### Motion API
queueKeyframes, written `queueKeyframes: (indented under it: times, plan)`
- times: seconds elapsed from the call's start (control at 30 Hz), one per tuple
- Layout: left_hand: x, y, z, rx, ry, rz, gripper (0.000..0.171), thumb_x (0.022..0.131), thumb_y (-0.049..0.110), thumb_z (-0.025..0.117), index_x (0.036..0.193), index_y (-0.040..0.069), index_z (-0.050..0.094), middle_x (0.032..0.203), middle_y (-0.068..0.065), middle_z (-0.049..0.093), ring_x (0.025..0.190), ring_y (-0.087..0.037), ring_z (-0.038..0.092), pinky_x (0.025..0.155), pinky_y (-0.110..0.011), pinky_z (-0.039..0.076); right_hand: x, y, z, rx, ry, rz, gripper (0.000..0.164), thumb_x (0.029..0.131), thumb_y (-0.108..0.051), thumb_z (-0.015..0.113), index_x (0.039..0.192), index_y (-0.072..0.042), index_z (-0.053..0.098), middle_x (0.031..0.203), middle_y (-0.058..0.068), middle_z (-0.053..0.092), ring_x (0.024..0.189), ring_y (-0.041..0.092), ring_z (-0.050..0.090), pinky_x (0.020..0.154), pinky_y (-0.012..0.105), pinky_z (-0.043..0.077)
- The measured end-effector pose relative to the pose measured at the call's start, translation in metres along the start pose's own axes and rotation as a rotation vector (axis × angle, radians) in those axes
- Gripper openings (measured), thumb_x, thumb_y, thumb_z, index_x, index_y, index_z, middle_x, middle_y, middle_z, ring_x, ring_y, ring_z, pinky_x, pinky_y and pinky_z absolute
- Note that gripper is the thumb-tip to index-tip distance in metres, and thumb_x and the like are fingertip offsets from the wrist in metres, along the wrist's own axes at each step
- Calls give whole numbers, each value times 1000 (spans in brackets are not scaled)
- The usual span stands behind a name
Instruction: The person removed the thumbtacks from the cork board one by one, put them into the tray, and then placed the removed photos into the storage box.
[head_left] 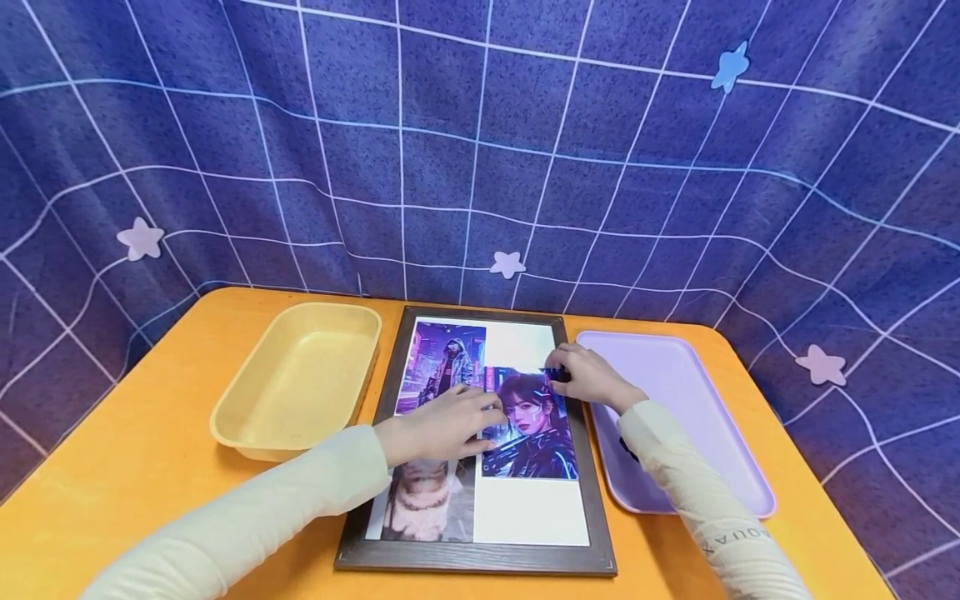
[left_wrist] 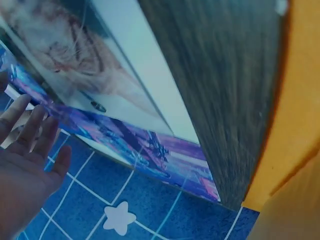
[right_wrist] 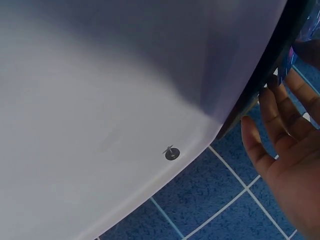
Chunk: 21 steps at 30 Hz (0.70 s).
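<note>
A dark wood-look picture frame (head_left: 480, 557) lies flat with a white backing (head_left: 532, 512) inside. My left hand (head_left: 450, 421) reaches over its middle, with relaxed fingers touching the left side of a purple-blue portrait picture (head_left: 528, 417). At that picture's upper right corner, my right hand (head_left: 592, 375) rests its bent fingertips beside the frame's right bar. A hooded-figure picture (head_left: 450, 354) lies at the upper left, and a pale, greyish picture (head_left: 420, 504) lies below it, partly behind my left hand. The left wrist view shows loosely spread fingers (left_wrist: 37, 132).
A yellow bin (head_left: 300, 375) stands left of the frame. To the right lies a purple tray (head_left: 720, 433), partly under my right forearm; a small dark disc with metal prongs (right_wrist: 172, 153) is on it. A blue gridded curtain (head_left: 450, 150) hangs behind the orange table (head_left: 135, 483).
</note>
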<state>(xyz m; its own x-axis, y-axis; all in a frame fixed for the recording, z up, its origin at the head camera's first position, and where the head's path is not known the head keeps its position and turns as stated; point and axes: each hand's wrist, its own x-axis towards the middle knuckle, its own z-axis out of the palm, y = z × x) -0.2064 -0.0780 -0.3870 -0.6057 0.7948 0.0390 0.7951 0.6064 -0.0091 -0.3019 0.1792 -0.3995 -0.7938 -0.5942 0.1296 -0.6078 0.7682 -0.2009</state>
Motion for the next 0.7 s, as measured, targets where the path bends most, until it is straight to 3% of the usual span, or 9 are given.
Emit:
queueKeyframes:
  times: [0.37, 0.7]
  plan:
    - [-14, -13, -22, -67, 61, -69, 38, 90, 34, 55, 124, 17, 55, 126, -4, 54, 119, -25, 48, 102, -48, 34, 0, 2, 1, -2, -13, 11, 24, 78, -22, 70, 98, -10, 66, 93, 3, 60, 85, 19, 52, 81, 40, 45]
    - [-32, -41, -35, -86, 154, -135, 35, 87, 31, 59, 118, 15, 59, 113, -2, 59, 107, -23, 54, 92, -45, 41, 1, 3, 3, 22, -8, 5, 26, 78, -21, 69, 100, -8, 66, 93, 4, 60, 84, 19, 52, 79, 39, 46]
